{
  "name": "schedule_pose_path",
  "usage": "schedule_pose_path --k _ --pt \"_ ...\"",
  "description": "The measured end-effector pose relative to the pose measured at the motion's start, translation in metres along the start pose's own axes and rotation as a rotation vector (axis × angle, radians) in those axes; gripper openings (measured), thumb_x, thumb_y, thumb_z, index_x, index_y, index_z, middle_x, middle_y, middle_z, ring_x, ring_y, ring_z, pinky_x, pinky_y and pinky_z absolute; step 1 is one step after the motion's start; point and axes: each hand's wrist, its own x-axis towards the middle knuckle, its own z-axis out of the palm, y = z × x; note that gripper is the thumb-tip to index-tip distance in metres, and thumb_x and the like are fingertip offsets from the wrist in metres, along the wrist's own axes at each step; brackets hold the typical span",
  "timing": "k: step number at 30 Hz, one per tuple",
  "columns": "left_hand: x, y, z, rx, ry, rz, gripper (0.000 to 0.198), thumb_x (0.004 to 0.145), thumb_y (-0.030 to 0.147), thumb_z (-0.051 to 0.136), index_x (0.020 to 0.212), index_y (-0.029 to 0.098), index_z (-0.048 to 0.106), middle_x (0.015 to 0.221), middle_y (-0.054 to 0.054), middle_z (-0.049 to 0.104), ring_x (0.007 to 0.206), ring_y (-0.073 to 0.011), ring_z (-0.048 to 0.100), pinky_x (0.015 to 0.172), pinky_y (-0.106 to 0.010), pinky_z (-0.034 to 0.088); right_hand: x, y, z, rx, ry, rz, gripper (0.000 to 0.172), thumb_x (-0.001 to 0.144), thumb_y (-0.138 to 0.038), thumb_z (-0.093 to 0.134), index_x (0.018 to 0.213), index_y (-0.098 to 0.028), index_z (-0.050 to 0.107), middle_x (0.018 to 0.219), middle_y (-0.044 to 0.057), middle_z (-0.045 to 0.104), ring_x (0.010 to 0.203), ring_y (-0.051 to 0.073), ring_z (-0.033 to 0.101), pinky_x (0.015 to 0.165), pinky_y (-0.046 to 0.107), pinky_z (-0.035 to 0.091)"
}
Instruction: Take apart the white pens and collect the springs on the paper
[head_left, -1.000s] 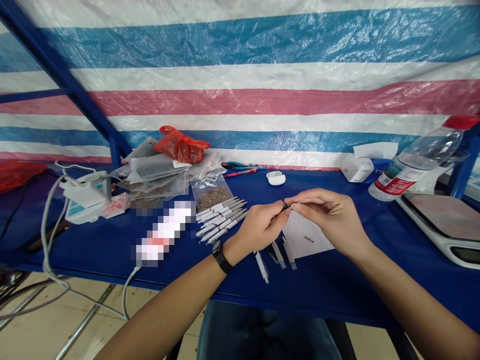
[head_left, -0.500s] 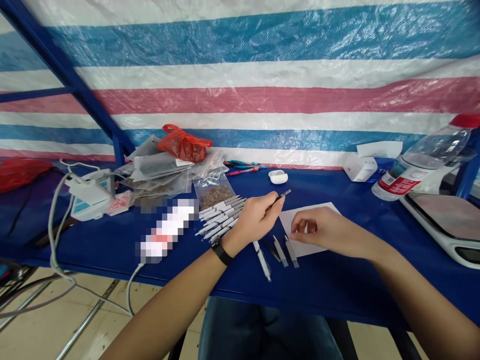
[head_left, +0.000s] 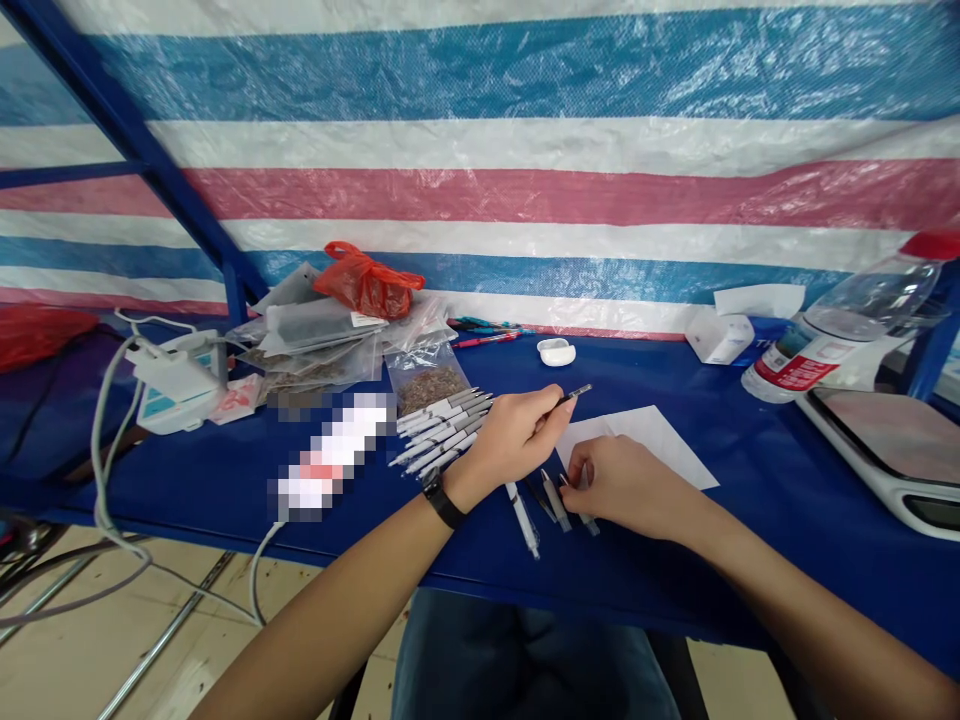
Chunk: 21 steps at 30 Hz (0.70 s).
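My left hand (head_left: 517,430) is closed around a slim dark pen refill (head_left: 576,394), whose greyish end sticks out past the thumb to the right. My right hand (head_left: 626,485) pinches at the upper tip of a short grey pen barrel piece (head_left: 591,525), partly hidden under the fingers. Just left of it lies a second grey barrel piece (head_left: 556,500), with a thin dark piece (head_left: 541,500) alongside. A white pen (head_left: 523,520) lies below my left wrist. Several white pens (head_left: 442,430) are lined up left of that hand. Under and behind my right hand is a white paper sheet (head_left: 667,440).
At the back stand clear bags (head_left: 322,335), a red bag (head_left: 371,285), a bag of brown bits (head_left: 431,385), coloured pens (head_left: 487,335) and a white earbud case (head_left: 556,351). A bottle (head_left: 817,340) and scale (head_left: 885,430) are right; a cabled power strip (head_left: 330,465) left.
My right hand has moved down and left from over the paper onto the grey barrel piece. The paper has shifted and turned. My left hand has moved slightly right, still holding the refill.
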Motion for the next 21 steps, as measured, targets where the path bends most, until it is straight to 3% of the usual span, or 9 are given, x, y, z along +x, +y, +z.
schedule_pose_path --k 3,5,7,10,12,14,21 --pt "0.000 0.000 0.000 0.010 0.002 -0.004 0.043 0.107 0.038 0.038 0.070 0.023 0.023 0.053 0.008 0.027 0.043 -0.0086 0.032 0.049 -0.025 0.024 0.000 0.001 -0.007 0.159 -0.053 0.014 0.011 0.069 -0.026 0.067 0.061 -0.021 0.061 0.055 0.001 0.062 0.049 0.015 0.055 0.046 0.028 0.035" --pt "0.001 0.000 0.000 0.006 0.009 0.001 0.042 0.107 0.038 0.038 0.070 0.023 0.023 0.053 0.008 0.028 0.044 -0.0084 0.032 0.049 -0.025 0.025 0.000 0.005 -0.017 0.342 -0.021 -0.032 0.008 0.070 -0.028 0.066 0.067 -0.021 0.063 0.057 0.000 0.061 0.050 0.014 0.053 0.047 0.028 0.036" --pt "0.001 0.000 0.000 0.003 0.012 0.009 0.042 0.106 0.036 0.039 0.070 0.023 0.023 0.053 0.008 0.028 0.044 -0.0085 0.032 0.050 -0.025 0.025 -0.001 0.009 -0.028 0.561 0.127 -0.132 0.011 0.073 -0.032 0.066 0.072 -0.022 0.063 0.058 -0.001 0.062 0.047 0.013 0.050 0.047 0.028 0.037" --pt "0.001 0.001 0.000 0.008 -0.006 0.012 0.042 0.106 0.036 0.040 0.070 0.023 0.022 0.053 0.008 0.028 0.044 -0.0086 0.032 0.050 -0.025 0.025 -0.003 0.015 -0.041 0.817 0.507 -0.278 0.015 0.075 -0.035 0.073 0.076 -0.025 0.062 0.058 -0.002 0.065 0.041 0.012 0.049 0.045 0.029 0.037" --pt "0.001 0.002 0.000 0.010 -0.020 0.005 0.042 0.106 0.036 0.039 0.070 0.023 0.022 0.053 0.008 0.028 0.044 -0.0086 0.032 0.050 -0.025 0.025 -0.006 0.018 -0.044 0.874 0.722 -0.348 0.018 0.076 -0.035 0.078 0.077 -0.026 0.063 0.059 -0.002 0.067 0.042 0.013 0.054 0.046 0.030 0.040" --pt "0.001 0.001 0.000 0.012 -0.028 -0.001 0.042 0.106 0.036 0.039 0.070 0.023 0.022 0.053 0.007 0.028 0.044 -0.0085 0.033 0.050 -0.025 0.026 -0.008 0.019 -0.045 0.865 0.833 -0.417 0.019 0.079 -0.036 0.081 0.079 -0.027 0.064 0.059 -0.003 0.068 0.045 0.015 0.059 0.048 0.031 0.043" --pt "0.000 0.002 0.001 0.017 -0.027 -0.001 0.041 0.106 0.036 0.039 0.070 0.023 0.023 0.053 0.007 0.030 0.044 -0.0084 0.033 0.049 -0.025 0.026 -0.008 0.014 -0.037 0.779 0.830 -0.547 0.025 0.083 -0.046 0.083 0.084 -0.027 0.066 0.064 -0.003 0.067 0.048 0.016 0.063 0.052 0.033 0.054"
